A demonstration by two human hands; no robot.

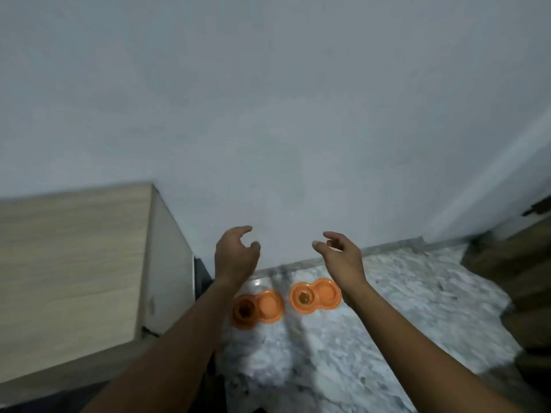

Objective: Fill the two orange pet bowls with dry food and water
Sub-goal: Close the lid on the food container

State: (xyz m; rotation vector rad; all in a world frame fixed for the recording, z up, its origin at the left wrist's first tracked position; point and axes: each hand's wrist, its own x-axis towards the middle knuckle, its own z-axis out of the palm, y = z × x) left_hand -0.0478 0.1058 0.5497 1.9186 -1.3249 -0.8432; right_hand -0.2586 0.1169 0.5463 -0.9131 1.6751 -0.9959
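Two orange double pet bowls lie on the speckled floor near the wall. The left bowl (262, 307) has dark brown food in its left cup, partly in my arm's shadow; its right cup looks plain orange. The right bowl (316, 296) holds a small heap of brown food in its left cup. My left hand (235, 253) hovers above the left bowl, fingers loosely curled, holding nothing. My right hand (340, 254) hovers above the right bowl, fingers relaxed and empty. Whether water is in either cup cannot be told.
A light wooden cabinet (74, 269) stands at the left, close to the left bowl. A plain grey wall (283, 114) rises behind the bowls. Dark wooden furniture (524, 278) edges the right side. Speckled floor (328, 353) stretches toward me.
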